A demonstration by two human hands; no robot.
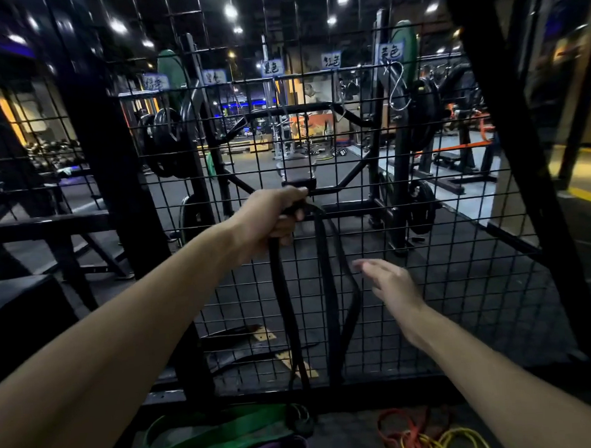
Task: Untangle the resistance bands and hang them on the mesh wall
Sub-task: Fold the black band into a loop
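Left hand (pixel 273 214) grips top of black band (pixel 328 290) against mesh wall (pixel 458 215); band hangs straight down, long axis vertical. Right hand (pixel 389 284), fingers straight & holding nothing, sits just right of strands — nearer for sorting. Hooks well above.

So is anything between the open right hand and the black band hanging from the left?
Nothing visible: the right hand is open beside the black band, which the left hand holds against the mesh wall.

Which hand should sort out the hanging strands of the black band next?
Probably the right hand: it's open beside the dangling black band, while the left hand grips its top at the mesh wall.
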